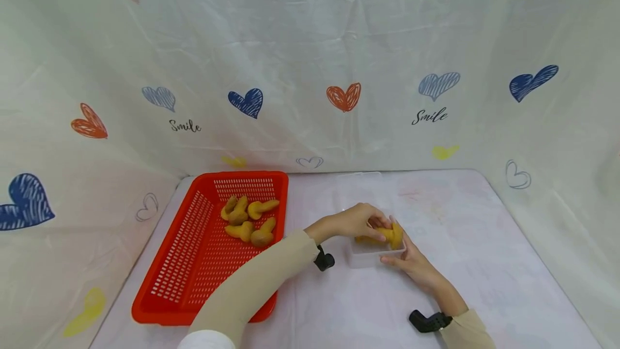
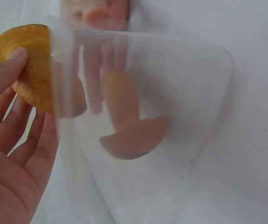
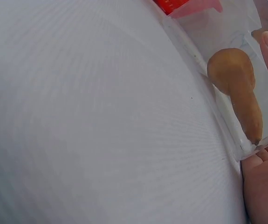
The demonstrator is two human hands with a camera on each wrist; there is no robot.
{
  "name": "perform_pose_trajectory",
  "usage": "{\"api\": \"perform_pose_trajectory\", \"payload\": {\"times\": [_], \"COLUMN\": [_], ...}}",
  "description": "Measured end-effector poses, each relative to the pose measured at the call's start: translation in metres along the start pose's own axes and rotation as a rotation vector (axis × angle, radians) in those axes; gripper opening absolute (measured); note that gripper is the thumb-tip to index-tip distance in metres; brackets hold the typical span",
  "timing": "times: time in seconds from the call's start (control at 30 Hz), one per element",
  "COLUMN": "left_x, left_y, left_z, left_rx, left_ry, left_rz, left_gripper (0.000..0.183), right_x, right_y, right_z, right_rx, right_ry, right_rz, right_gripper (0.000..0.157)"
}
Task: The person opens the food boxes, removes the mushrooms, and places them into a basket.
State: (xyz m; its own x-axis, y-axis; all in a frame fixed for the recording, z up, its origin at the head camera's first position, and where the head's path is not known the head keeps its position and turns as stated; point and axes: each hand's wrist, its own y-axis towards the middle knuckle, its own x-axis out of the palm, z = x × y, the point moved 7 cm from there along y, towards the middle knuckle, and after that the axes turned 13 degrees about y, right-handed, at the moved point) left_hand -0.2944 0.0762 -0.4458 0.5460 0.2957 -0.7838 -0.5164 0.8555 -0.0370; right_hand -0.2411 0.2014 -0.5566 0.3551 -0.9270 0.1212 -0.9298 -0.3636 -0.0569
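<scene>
My left hand (image 1: 360, 221) pinches a yellow-brown mushroom (image 2: 36, 84) between thumb and fingers, over a clear plastic box (image 1: 364, 259). Through the box's see-through wall, another mushroom (image 2: 136, 137) shows inside, and the right wrist view also has a mushroom (image 3: 236, 88) lying lengthwise in the box. My right hand (image 1: 411, 263) holds the box at its right side, the thumb at the front corner and the fingers along the far side. In the right wrist view, part of the right hand (image 3: 266, 186) shows at the lower right.
On the left stands a red perforated basket (image 1: 194, 279), with several mushrooms (image 1: 244, 220) in its far half. Behind the box lies a faint clear plastic piece (image 1: 360, 178). A white cloth covers the table (image 1: 484, 263), and a heart-printed curtain (image 1: 300, 58) hangs around it.
</scene>
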Motion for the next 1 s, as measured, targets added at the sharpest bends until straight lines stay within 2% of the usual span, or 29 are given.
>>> {"api": "perform_pose_trajectory", "payload": {"times": [0.17,0.37,0.5,0.63,0.8,1.0], "left_x": [-0.016,-0.039,-0.055,-0.069,-0.081,-0.094], "left_y": [-0.011,-0.035,-0.055,-0.074,-0.101,-0.140], "left_z": [0.005,0.012,0.015,0.014,0.008,-0.002], "left_rx": [0.003,-0.006,-0.038,-0.070,-0.100,-0.176], "left_ry": [-0.038,-0.095,-0.119,-0.101,-0.103,-0.108], "left_rz": [0.010,0.055,0.085,0.104,0.123,0.159], "left_gripper": [0.027,0.028,0.029,0.029,0.029,0.032], "right_x": [0.000,0.003,0.005,0.004,0.003,0.004], "right_y": [0.001,0.004,0.005,0.006,0.007,0.005], "right_z": [0.000,-0.002,-0.004,-0.006,-0.006,-0.005], "right_rx": [-0.002,-0.027,-0.042,-0.061,-0.080,-0.088], "right_ry": [-0.007,0.002,0.002,0.012,0.020,0.038], "right_rz": [0.005,-0.014,-0.040,-0.060,-0.062,-0.075], "right_gripper": [0.100,0.101,0.102,0.103,0.103,0.104]}}
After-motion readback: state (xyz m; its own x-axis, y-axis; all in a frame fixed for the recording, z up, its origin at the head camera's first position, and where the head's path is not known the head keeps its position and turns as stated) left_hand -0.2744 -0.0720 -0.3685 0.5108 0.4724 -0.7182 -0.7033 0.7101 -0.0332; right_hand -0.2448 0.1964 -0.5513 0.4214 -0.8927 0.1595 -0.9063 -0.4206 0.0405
